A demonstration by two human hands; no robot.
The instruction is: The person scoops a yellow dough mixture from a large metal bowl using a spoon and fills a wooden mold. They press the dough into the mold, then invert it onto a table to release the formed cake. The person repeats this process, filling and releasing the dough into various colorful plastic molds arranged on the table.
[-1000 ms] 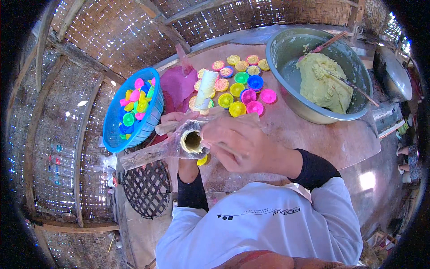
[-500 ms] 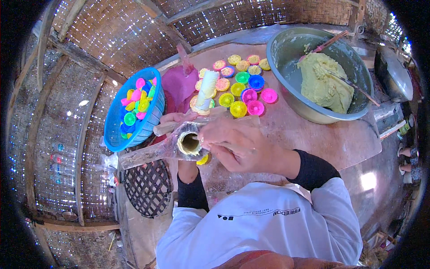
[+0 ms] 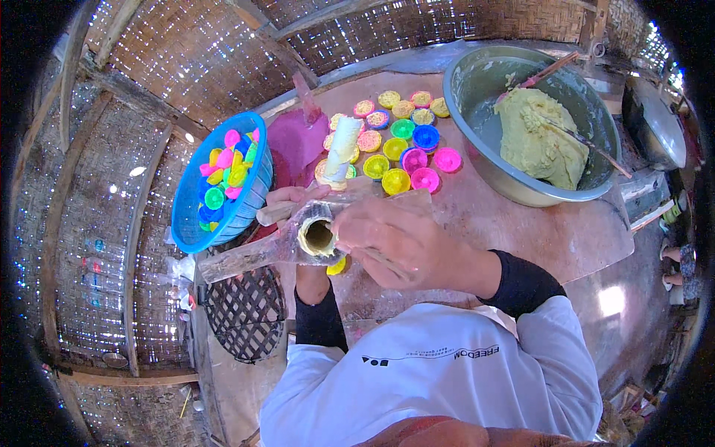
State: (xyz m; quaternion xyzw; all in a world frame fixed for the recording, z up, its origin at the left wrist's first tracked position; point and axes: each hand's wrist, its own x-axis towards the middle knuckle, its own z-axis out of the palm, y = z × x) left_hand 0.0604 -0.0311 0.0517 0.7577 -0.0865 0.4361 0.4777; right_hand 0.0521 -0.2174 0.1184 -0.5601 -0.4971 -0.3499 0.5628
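My left hand (image 3: 285, 203) grips a wooden dough press (image 3: 246, 261) from behind; its fingers show above the wood, the palm is hidden. The press has arms and a round opening rimmed with pale dough, facing up toward me. My right hand (image 3: 395, 238) is closed at the right of this opening, fingertips by its rim, pinching what looks like a thin stick (image 3: 387, 262), partly hidden by the fingers. Just beyond the press, a pale cylinder (image 3: 342, 149) smeared with dough stands among small coloured cups (image 3: 395, 181), several of them holding dough strands.
At the left is a blue basket (image 3: 185, 201) of coloured cups, above a dark woven lattice tray (image 3: 246, 316). A large metal basin (image 3: 469, 167) at the right holds pale dough (image 3: 540, 138) and sticks. A purple sheet (image 3: 294, 145) lies at the far left of the table (image 3: 536, 231).
My right hand has shifted slightly at the press opening, and the stick now slants down more toward its right end. The press has moved very slightly right.
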